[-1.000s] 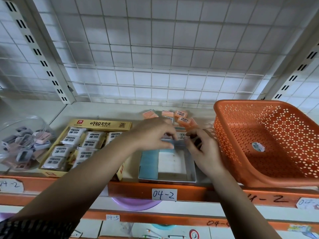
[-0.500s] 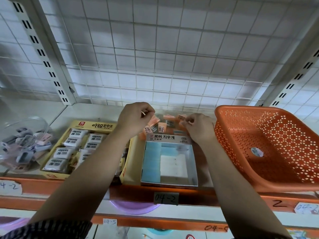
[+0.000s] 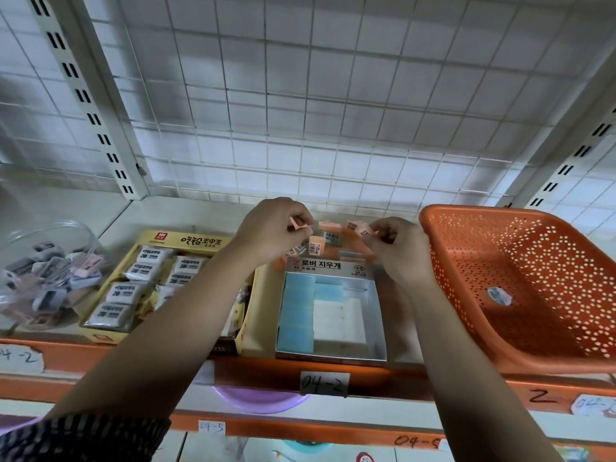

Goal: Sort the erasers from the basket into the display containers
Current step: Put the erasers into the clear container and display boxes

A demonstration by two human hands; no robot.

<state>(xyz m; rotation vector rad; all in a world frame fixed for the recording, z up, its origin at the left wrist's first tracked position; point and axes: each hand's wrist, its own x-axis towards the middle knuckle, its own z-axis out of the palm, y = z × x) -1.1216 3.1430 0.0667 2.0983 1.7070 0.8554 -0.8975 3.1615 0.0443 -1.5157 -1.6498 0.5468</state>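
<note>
Behind the silver display box [image 3: 376, 323] lies a heap of loose pink erasers [image 3: 316, 243] on the shelf. My left hand [image 3: 273, 230] is raised above the heap and pinches one pink eraser [image 3: 296, 224] between thumb and fingers. My right hand [image 3: 396, 246] holds another pink eraser [image 3: 359, 228] at the heap's right side. The silver box has a row of blue erasers [image 3: 296, 315] along its left side and a bare white floor on the right. The orange basket [image 3: 520, 281] stands to the right, holding only a small sticker.
A yellow box [image 3: 186, 242] of white wrapped erasers sits left of the silver box. A clear tub [image 3: 43, 278] of mixed erasers is at the far left. A wire grid backs the shelf, with slotted uprights on both sides. Orange shelf edge carries paper labels.
Both hands moved from the silver box's back edge to the heap behind it and lifted, each now holding a pink eraser. The camera tilted up slightly.
</note>
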